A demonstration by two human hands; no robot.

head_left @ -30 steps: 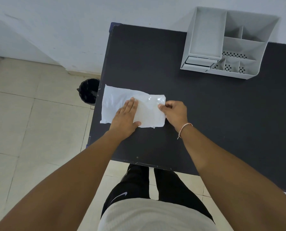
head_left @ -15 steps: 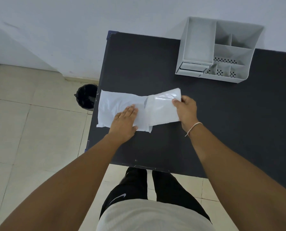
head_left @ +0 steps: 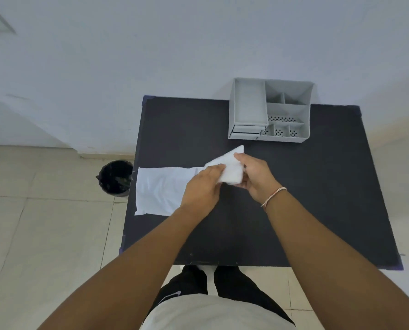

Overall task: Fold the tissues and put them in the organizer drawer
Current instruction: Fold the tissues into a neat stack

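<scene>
A folded white tissue [head_left: 230, 171] sits at mid-frame, raised between both hands above the black table [head_left: 317, 198]. The right hand [head_left: 255, 178] grips its right side; the left hand [head_left: 202, 190] pinches its left edge. Another tissue [head_left: 160, 190] lies flat to the left. The grey organizer [head_left: 271, 109] stands above, its drawer [head_left: 246, 132] shut.

The right hand [head_left: 254, 177] lifted one folded tissue [head_left: 229, 170] off the pile [head_left: 160, 189]. The left hand [head_left: 203, 186] left the pile and grabbed that tissue too.
</scene>
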